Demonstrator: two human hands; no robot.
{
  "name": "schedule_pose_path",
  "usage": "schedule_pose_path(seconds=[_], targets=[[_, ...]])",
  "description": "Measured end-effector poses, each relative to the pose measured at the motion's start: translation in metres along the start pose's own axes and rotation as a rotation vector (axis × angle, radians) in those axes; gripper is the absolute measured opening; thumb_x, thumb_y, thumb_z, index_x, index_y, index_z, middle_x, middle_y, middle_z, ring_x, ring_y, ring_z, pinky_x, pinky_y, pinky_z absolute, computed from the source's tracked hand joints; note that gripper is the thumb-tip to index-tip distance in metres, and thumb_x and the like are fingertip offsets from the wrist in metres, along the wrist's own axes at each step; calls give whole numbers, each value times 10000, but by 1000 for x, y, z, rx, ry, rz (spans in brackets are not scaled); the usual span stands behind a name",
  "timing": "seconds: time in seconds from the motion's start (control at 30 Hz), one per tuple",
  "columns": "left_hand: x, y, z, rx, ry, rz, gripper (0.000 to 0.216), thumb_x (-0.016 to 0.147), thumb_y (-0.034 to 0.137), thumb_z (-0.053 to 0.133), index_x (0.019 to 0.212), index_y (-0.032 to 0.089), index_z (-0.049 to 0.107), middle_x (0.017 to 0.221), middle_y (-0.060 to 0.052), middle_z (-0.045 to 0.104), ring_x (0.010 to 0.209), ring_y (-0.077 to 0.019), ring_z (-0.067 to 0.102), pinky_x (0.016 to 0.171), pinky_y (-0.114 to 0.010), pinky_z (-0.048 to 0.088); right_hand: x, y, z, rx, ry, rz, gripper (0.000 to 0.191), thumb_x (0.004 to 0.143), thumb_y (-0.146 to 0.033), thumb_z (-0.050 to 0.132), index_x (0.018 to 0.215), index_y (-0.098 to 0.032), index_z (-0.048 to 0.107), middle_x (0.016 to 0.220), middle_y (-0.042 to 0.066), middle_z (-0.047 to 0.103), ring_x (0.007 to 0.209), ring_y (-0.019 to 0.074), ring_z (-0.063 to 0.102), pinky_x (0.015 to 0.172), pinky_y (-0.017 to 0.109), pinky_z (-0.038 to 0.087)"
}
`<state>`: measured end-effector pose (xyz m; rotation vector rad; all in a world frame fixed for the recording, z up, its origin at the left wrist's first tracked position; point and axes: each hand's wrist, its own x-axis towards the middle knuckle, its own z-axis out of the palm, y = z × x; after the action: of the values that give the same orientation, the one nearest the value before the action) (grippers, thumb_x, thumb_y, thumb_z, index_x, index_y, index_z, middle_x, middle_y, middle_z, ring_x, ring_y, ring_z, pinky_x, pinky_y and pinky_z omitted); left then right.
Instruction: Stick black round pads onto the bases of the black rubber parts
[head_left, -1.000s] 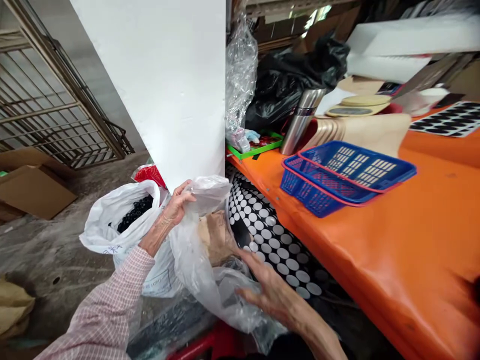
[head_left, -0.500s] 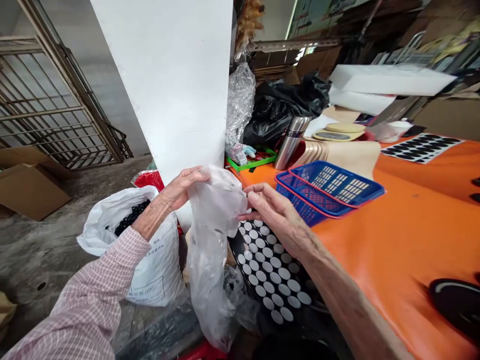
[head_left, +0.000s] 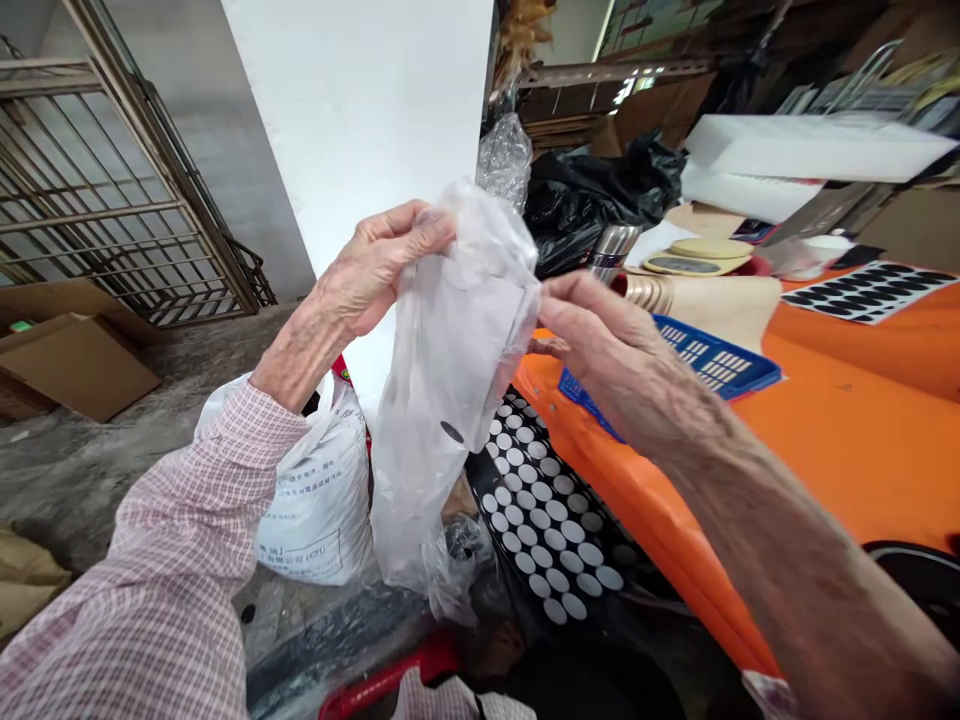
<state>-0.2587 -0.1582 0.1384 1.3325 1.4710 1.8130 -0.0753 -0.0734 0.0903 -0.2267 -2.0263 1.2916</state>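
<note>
A translucent plastic bag (head_left: 457, 350) hangs upright between my hands, with its crumpled lower end trailing down. One dark oval spot shows low on it. My left hand (head_left: 382, 260) pinches its upper left edge between thumb and fingers. On the other side, my right hand (head_left: 592, 335) grips the bag's right edge with the fingertips. Below the right forearm lies a black sheet covered with pale round discs (head_left: 544, 510). Left of the bag stands a white woven sack (head_left: 319, 510) with printed writing, partly hidden behind my left forearm.
An orange-covered table (head_left: 862, 450) fills the right, bearing a blue basket (head_left: 720, 365), a steel flask (head_left: 613, 245) and a sheet of black ovals (head_left: 874, 290). A white panel (head_left: 360, 110) rises ahead. Cardboard boxes (head_left: 97, 360) and a metal rack (head_left: 112, 190) stand at left.
Both hands have risen, lifting the bag higher in front of the white panel. The bag hangs more stretched out now, and both hands still hold it.
</note>
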Motion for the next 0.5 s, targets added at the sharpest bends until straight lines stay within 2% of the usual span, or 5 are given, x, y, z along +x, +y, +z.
schedule_pose_path(seconds=[0.13,0.27,0.33,0.4,0.5], targets=[[1,14,-3,58,-121,-3,161,839,197,665,697,129,636,716,12,614,759,-127,628,771,-291,496,6,-9,-2,8,-69,-30,153,865,-325,573,769,-217,525,678,-15,521,629,134,495,617,275,428],[-13,21,-14,184,-37,170,143,820,250,686,716,154,672,745,3,632,733,-101,577,760,-269,474,12,-18,-3,-150,42,-155,169,873,-244,546,712,-229,500,643,-11,499,604,137,453,564,272,370],[-22,15,-19,310,-79,238,182,781,333,715,697,178,668,722,2,626,694,-114,549,690,-271,463,12,-17,-2,-274,-39,-151,175,852,-199,526,683,-222,485,621,-14,489,599,141,447,563,276,356],[-29,5,-21,452,-169,196,276,728,382,736,590,172,623,626,6,581,611,-114,503,596,-267,421,10,-12,0,-418,-121,-98,198,826,-193,521,642,-212,454,568,-29,458,552,129,418,551,273,327],[-36,-5,-18,517,-41,278,262,762,378,682,598,179,638,645,-3,581,636,-123,500,596,-266,395,4,-4,3,-501,-92,-59,170,829,-214,498,662,-204,465,578,-35,476,533,117,411,546,263,307]])
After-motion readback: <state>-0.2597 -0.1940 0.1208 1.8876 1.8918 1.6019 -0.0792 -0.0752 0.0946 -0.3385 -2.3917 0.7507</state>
